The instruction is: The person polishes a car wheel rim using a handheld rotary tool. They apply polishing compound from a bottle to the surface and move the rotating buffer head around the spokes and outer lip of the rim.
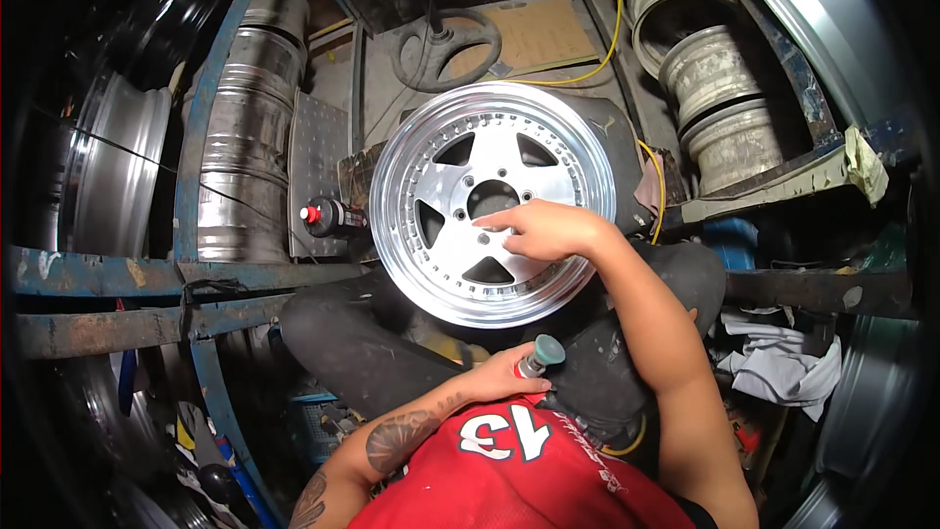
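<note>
An alloy car wheel (470, 162) with a bright polished lip and five-spoke face rests face up before me, between my bent legs. Over its lower middle is my right hand (551, 229), the index finger stretched toward the face beside the centre bore. The other fingers are partly curled, and no object shows in that hand. Close to my red shirt, my left hand (503, 373) grips a small power polisher (530, 365). Its round greenish pad (548, 350) points up, apart from the wheel. Most of the tool's body is hidden by my hand and shirt.
A dark bottle (338, 217) with a red-and-white cap lies left of the wheel. Wheel rims (246, 132) are stacked on both sides behind blue metal frames (202, 117). A yellow hose (620, 15) runs behind and right. A round fan base (400, 59) stands beyond.
</note>
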`<state>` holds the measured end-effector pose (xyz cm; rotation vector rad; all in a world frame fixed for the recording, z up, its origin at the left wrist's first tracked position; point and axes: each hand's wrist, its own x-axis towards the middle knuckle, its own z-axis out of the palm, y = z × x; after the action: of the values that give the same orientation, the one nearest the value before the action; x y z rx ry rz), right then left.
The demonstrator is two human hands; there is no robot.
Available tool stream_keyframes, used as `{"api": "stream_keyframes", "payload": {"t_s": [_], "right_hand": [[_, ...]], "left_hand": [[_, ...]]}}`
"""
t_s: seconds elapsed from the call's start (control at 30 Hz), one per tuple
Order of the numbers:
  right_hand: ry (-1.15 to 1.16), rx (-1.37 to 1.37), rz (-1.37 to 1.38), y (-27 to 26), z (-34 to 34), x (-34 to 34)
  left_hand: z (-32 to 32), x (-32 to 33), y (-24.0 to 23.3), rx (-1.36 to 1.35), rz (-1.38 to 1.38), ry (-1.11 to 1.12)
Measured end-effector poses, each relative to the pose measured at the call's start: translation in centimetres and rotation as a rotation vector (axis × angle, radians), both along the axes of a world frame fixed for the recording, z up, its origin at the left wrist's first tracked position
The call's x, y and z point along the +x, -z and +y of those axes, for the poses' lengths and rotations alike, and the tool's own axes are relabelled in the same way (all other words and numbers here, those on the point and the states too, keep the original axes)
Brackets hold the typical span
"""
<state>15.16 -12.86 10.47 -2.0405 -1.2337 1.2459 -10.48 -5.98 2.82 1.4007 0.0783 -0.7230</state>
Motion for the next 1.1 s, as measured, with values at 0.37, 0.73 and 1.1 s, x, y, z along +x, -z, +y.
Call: {"api": "stream_keyframes", "payload": {"t_s": [0.37, 0.73, 1.1], "right_hand": [[0.292, 0.667, 0.709, 1.4, 0.5, -0.4], [0.585, 0.749, 0.264, 4.7, 3.9, -1.3], [0.494, 0.230, -0.067, 1.9, 4.6, -3.4]], "left_hand": [[13.1, 11.1, -8.4, 0.294, -0.122, -0.202], [15.5, 14.2, -5.3, 0.199, -0.058, -0.317], [16.5, 12.4, -6.7, 0.069, 0.132, -0.615]]}}
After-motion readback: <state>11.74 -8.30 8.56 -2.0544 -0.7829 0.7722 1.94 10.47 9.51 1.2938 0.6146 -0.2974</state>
